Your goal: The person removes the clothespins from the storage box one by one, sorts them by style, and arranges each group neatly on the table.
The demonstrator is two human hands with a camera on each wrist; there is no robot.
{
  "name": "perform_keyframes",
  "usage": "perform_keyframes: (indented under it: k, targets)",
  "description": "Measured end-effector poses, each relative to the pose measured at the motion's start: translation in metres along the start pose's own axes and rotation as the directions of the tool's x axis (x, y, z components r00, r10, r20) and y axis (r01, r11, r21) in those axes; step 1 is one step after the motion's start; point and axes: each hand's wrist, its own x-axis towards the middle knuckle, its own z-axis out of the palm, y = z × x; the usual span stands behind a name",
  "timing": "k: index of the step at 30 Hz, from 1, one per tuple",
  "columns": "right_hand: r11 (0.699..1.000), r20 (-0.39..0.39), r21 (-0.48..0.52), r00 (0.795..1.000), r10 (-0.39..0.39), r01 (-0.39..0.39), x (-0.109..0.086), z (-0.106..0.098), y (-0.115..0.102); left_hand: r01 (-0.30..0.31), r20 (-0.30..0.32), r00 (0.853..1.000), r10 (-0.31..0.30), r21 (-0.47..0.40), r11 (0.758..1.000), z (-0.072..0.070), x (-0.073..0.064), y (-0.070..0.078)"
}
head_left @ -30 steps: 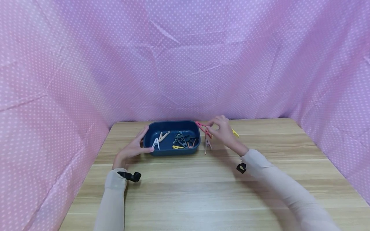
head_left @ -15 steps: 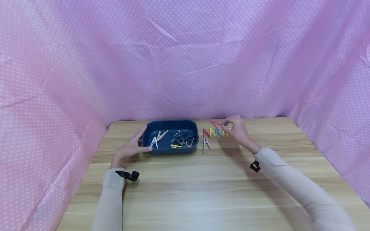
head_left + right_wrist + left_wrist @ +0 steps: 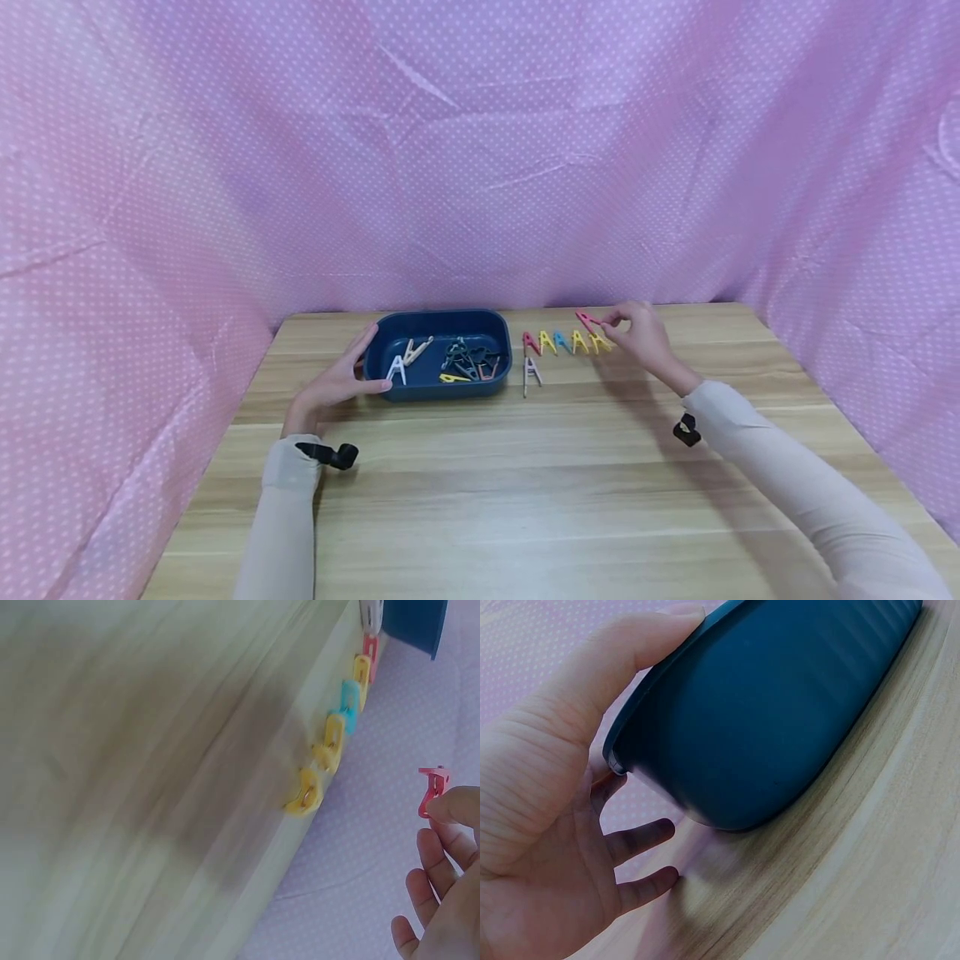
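In the head view my left hand [image 3: 337, 384] rests on the left end of a dark blue plastic box [image 3: 435, 394]. Its thumb lies over the near rim; the other fingers are spread, fairly straight, along the outside, as the left wrist view [image 3: 547, 795] shows. My right hand [image 3: 643, 335] pinches a pink clothespin [image 3: 587, 322] between thumb and fingertips, above the table. Below it stretches a row of clothespins: a red one [image 3: 531, 342], a yellow one [image 3: 547, 342], a blue one [image 3: 562, 342], and two more yellow ones at right [image 3: 304, 793].
A pale clothespin [image 3: 532, 372] lies in front of the row's left end. Inside the box are a white clothespin [image 3: 397, 369], a cream one [image 3: 416, 351], a yellow one [image 3: 453, 378] and several dark ones [image 3: 461, 360]. Pink dotted cloth [image 3: 480, 167] hangs behind the wooden table [image 3: 465, 500].
My right hand has carried the pink clothespin rightward from the box's right edge to the row's right end, uncovering the row. My left hand has stayed on the box.
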Motion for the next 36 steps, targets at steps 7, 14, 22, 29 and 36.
perform_keyframes:
  k: [7, 14, 22, 29, 36]
  targets:
    - [0.996, 0.042, -0.035, 0.996, 0.080, -0.078, -0.004, -0.006, 0.012, -0.005, -0.003, 1.000, 0.005, 0.023, 1.000, -0.002, 0.000, -0.001]
    - [0.995, 0.028, -0.055, 0.996, 0.083, -0.081, -0.009, -0.010, 0.023, -0.013, -0.004, 1.000, 0.013, 0.021, 1.000, -0.001, -0.001, 0.000]
    - [0.991, 0.036, -0.087, 0.994, 0.107, -0.104, -0.010, -0.012, 0.031, -0.027, -0.008, 1.000, 0.028, 0.027, 0.999, 0.000, 0.000, -0.002]
    - [0.981, 0.068, -0.111, 0.984, 0.165, -0.157, -0.012, -0.012, 0.038, -0.023, -0.006, 1.000, 0.023, 0.033, 0.999, 0.000, 0.000, -0.001]
    - [0.977, 0.083, -0.146, 0.982, 0.170, -0.157, -0.016, -0.010, 0.052, -0.011, -0.006, 1.000, 0.011, 0.021, 1.000, 0.000, 0.001, -0.001]
